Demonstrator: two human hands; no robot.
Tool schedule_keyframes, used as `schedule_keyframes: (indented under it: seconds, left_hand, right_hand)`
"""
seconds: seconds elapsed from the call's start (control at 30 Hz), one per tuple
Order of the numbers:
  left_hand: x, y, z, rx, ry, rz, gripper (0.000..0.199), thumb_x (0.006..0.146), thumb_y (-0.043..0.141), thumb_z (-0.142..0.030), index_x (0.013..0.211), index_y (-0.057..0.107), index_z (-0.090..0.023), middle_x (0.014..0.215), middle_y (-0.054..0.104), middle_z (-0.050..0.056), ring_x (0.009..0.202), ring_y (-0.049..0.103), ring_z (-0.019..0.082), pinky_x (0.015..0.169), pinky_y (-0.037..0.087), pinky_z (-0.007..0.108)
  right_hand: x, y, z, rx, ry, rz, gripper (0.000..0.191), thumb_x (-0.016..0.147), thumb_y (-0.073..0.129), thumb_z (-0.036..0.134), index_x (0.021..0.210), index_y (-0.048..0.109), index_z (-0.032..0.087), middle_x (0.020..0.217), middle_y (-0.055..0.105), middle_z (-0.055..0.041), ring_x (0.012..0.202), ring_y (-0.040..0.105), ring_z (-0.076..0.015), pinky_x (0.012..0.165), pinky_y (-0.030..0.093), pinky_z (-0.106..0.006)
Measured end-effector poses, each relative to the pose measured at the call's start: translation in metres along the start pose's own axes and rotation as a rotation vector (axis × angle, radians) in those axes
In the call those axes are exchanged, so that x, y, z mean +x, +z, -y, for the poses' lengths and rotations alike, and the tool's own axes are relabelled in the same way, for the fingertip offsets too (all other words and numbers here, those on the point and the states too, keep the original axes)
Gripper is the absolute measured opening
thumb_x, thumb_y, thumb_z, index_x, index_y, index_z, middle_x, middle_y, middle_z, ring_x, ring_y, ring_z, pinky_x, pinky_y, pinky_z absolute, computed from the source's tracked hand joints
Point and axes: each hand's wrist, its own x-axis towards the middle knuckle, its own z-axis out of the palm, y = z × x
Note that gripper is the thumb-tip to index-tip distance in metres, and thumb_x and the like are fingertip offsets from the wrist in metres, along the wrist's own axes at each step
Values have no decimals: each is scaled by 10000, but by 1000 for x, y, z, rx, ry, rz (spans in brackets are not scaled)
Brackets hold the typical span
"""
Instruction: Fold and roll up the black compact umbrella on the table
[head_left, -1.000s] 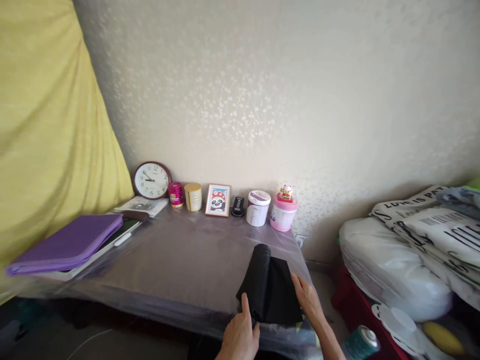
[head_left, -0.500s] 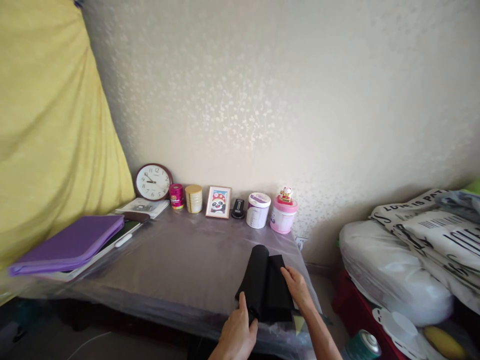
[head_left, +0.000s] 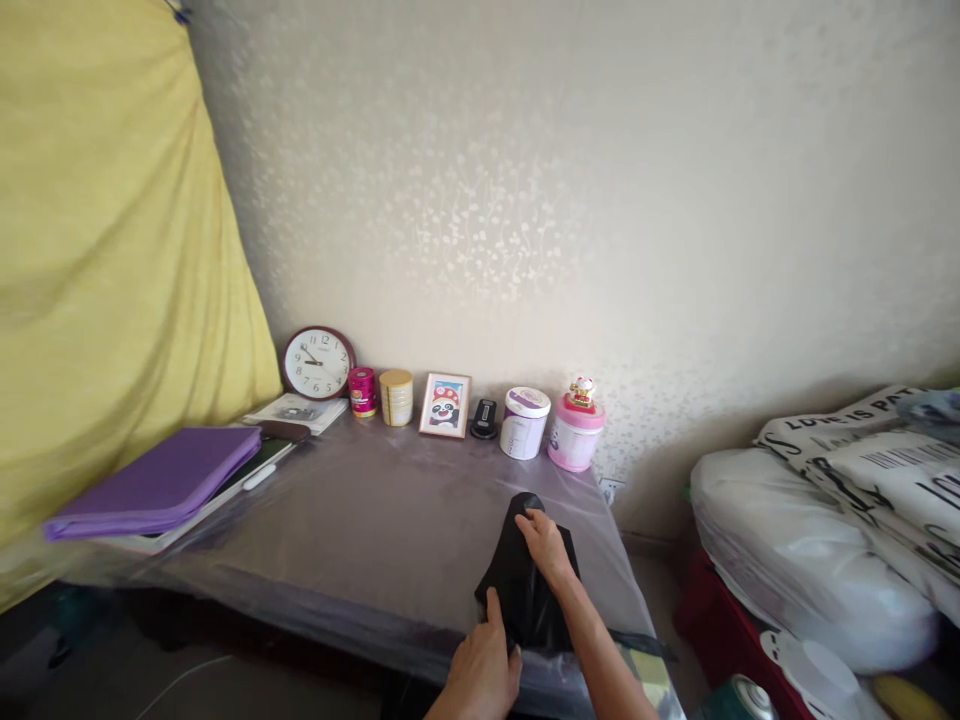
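A black folded sheet or bag point(head_left: 517, 590) lies near the front right edge of the table point(head_left: 375, 520), which has a clear plastic cover. My left hand point(head_left: 484, 665) grips its lower left edge, thumb and fingers closed on the black material. Over the upper part, my right hand point(head_left: 544, 545) has its fingers bent and pressed onto the black material near the top. The forearm of that hand hides the lower right part of it.
Along the wall stand a clock point(head_left: 319, 362), a pink tin point(head_left: 362, 392), a yellow-lidded jar point(head_left: 396, 398), a panda picture point(head_left: 445, 405), a black device point(head_left: 484, 419), a white tub point(head_left: 525, 424) and a pink tub point(head_left: 576, 436). Purple folder point(head_left: 161, 480) at left; bags point(head_left: 795, 550) at right.
My right hand has moved left and up, from the right edge of the black material to its top. The right flap has been folded over to the left. The view has shifted slightly.
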Motion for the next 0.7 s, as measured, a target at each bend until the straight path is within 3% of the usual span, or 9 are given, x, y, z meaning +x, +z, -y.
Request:
schedule_keyframes:
  seconds: [0.17, 0.37, 0.53, 0.7]
  left_hand:
    - [2, 2, 1, 19, -30, -9, 672, 798, 387, -249, 1369, 93, -52, 1030, 589, 178, 967, 560, 271, 820, 405, 356]
    - [0, -1, -2, -1, -49, 12, 671, 798, 395, -267, 1367, 110, -56, 1047, 584, 172, 990, 545, 251, 829, 385, 327]
    - [-6, -6, -1, 11, -28, 5, 666, 810, 375, -317, 1359, 128, -32, 1053, 580, 176, 978, 552, 250, 814, 388, 309]
    - [-15, -12, 3, -32, 15, -63, 700, 808, 371, -374, 1365, 87, -59, 1125, 552, 152, 978, 556, 221, 814, 381, 258]
  right_hand:
    - [-5, 9, 11, -197, -4, 62, 291, 814, 439, 262, 1030, 549, 100, 855, 679, -112, 861, 617, -212, 668, 389, -242]
    - [-14, 6, 20, -254, -80, 183, 229, 844, 372, 239, 987, 530, 157, 677, 682, -18, 591, 621, -129, 586, 376, -207]
    - [-20, 5, 24, -302, -162, 202, 195, 836, 367, 215, 820, 561, 198, 683, 688, 6, 733, 631, -131, 636, 374, -201]
    - [-24, 5, 25, -320, -170, 209, 193, 837, 381, 209, 771, 562, 209, 681, 686, 21, 721, 633, -131, 630, 369, -203]
